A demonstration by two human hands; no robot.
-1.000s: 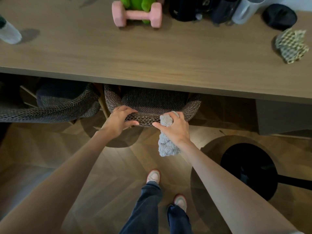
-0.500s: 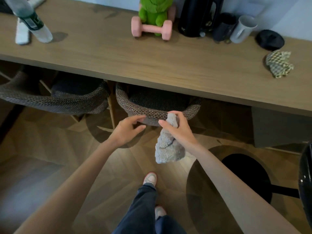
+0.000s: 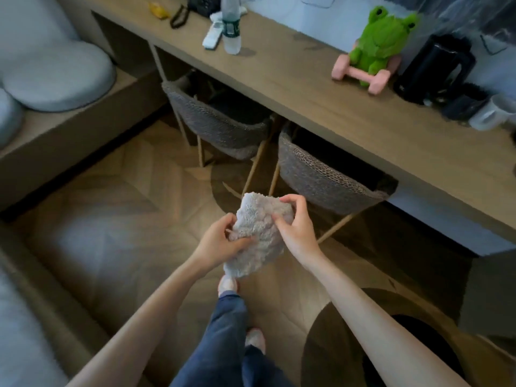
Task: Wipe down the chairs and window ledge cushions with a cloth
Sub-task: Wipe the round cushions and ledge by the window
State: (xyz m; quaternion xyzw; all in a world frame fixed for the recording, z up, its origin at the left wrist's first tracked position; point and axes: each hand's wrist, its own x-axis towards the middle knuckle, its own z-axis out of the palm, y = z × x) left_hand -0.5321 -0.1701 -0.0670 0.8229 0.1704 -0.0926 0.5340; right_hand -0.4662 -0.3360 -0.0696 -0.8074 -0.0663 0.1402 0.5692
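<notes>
Head view. At centre frame the left hand (image 3: pixel 220 241) and right hand (image 3: pixel 296 227) both pinched the cloth (image 3: pixel 259 233), held apart from the chair (image 3: pixel 321 174) above it. Risk: a loose pinch during refolding might drop the cloth onto the floor (image 3: pixel 111 219).

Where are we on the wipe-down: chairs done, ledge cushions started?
Done, probably: the right chair, whose back rim was under the cloth a second ago. In hand: left hand and right hand both grip the cloth in mid-air, apparently refolding it. Left: the ledge cushions, with no hand on them; the left chair cannot be judged from here.
</notes>
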